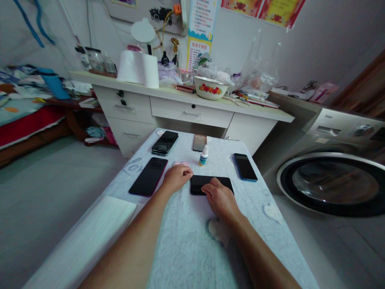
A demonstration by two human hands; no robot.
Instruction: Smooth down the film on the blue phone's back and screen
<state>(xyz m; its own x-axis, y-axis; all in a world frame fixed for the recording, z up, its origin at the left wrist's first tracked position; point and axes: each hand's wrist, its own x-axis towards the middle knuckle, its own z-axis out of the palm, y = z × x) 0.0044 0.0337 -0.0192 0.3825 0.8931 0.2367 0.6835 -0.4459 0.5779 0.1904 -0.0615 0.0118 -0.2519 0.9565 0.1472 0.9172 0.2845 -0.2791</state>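
Observation:
A black smartphone (197, 185) lies crosswise, screen up, on the cloth-covered table. My left hand (177, 177) has its fingers curled and pressed together at the phone's left end, gripping its corner. Over the screen, my right hand (219, 197) is bent with its fingertips pinched together; whatever is in them, if anything, is hidden. A small white spray bottle (203, 155) with a blue and yellow label stands just behind the phone. Left of my left hand lies a larger dark phone (148, 176) with a pinkish edge. Something pink (183, 163) shows partly behind that hand.
Stacked phones (165, 142) lie at the back left, a brownish phone or case (199, 142) at the far edge, and a blue-edged phone (245, 167) on the right. A white slab-like object (87, 237) occupies the near left. Beyond are a white desk (192, 108) and washing machine (337, 160).

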